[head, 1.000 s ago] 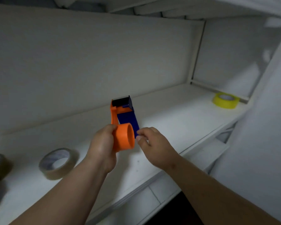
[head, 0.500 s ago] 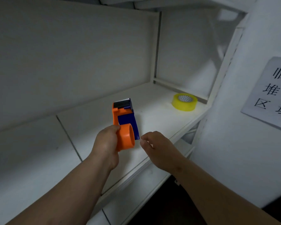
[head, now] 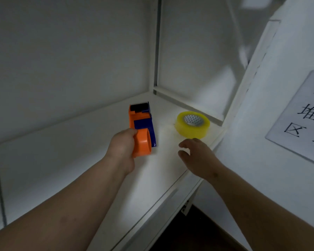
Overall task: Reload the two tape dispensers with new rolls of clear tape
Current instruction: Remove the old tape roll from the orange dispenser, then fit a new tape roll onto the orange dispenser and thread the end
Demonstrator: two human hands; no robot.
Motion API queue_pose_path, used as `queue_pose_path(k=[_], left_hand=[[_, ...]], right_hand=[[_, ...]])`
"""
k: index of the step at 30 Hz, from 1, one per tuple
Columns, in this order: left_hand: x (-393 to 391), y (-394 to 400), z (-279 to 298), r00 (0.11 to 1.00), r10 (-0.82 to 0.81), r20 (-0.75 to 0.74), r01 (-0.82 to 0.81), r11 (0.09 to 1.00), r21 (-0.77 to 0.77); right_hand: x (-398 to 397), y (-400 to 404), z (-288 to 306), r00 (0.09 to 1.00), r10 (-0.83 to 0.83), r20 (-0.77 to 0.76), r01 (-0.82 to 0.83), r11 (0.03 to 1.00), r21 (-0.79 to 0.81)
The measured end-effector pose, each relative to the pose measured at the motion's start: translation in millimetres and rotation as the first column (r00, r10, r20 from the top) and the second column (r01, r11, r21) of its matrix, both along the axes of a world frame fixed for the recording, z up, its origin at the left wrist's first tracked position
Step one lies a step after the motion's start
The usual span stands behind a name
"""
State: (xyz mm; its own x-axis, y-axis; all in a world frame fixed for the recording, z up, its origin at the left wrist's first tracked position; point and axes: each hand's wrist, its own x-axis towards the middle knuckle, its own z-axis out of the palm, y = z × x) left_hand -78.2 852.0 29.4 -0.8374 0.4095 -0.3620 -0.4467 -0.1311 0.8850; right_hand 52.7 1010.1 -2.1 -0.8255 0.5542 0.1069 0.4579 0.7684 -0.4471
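Note:
My left hand point(head: 122, 147) grips an orange and blue tape dispenser point(head: 140, 127) by its orange hub, holding it above the white shelf point(head: 80, 160). The dispenser's hub carries no roll. A yellowish roll of clear tape point(head: 192, 125) lies flat on the shelf near its right end. My right hand point(head: 198, 156) hovers just in front of that roll, fingers spread and holding nothing, a short gap from the roll.
The shelf's back wall and a white upright post point(head: 156, 51) close off the corner behind the roll. A white side panel on the right carries a paper sign point(head: 303, 116) with black characters. The shelf's front edge point(head: 152, 211) runs diagonally below my arms.
My view has swung right, so the rolls on the left have left the frame. My right hand came off the dispenser and moved right toward the yellowish roll, opening its fingers.

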Motion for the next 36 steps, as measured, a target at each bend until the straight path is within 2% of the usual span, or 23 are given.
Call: queue_pose_path(k=[10,19,22,24,28,29,31,33,36], left_hand=[[-17.4,75.2,-8.6,0.984,0.175,-0.035,-0.176,0.984,-0.025],[-13.4,106.8,-13.5,0.95,0.312,-0.015,-0.313,0.95,-0.019],[-19.7,104.6,-14.5,0.944,0.329,-0.03,-0.33,0.943,-0.034],[-26.3,100.6,-14.3,0.94,0.34,-0.035,-0.341,0.939,-0.039],[-40.7,89.5,-10.6,0.942,0.334,-0.043,-0.335,0.942,-0.028],[-44.0,86.5,-9.5,0.944,0.327,-0.04,-0.328,0.945,-0.021],[-50.0,79.1,-7.5,0.951,0.306,-0.031,-0.307,0.952,-0.008],[-53.9,69.9,-6.6,0.954,0.298,-0.025,-0.298,0.955,0.007],[-55.1,54.6,-6.5,0.956,0.293,-0.018,-0.292,0.955,0.049]], right_hand=[[-51.2,123.7,-18.6,0.997,0.006,0.08,-0.03,0.953,0.301],[-84.2,167.6,-25.5,0.934,0.118,0.338,-0.224,0.929,0.295],[-90.2,163.7,-25.9,0.914,0.139,0.381,-0.268,0.912,0.311],[-93.0,158.3,-24.5,0.926,0.12,0.358,-0.231,0.93,0.286],[-99.4,142.4,-12.2,0.97,0.071,0.231,-0.111,0.98,0.166],[-101.9,136.2,-6.3,0.98,0.065,0.19,-0.083,0.993,0.084],[-106.4,121.0,8.0,0.997,0.069,0.016,-0.065,0.98,-0.187],[-105.8,101.7,21.5,0.979,0.081,-0.185,-0.157,0.88,-0.448],[-100.9,73.6,35.4,0.939,0.084,-0.333,-0.289,0.719,-0.633]])
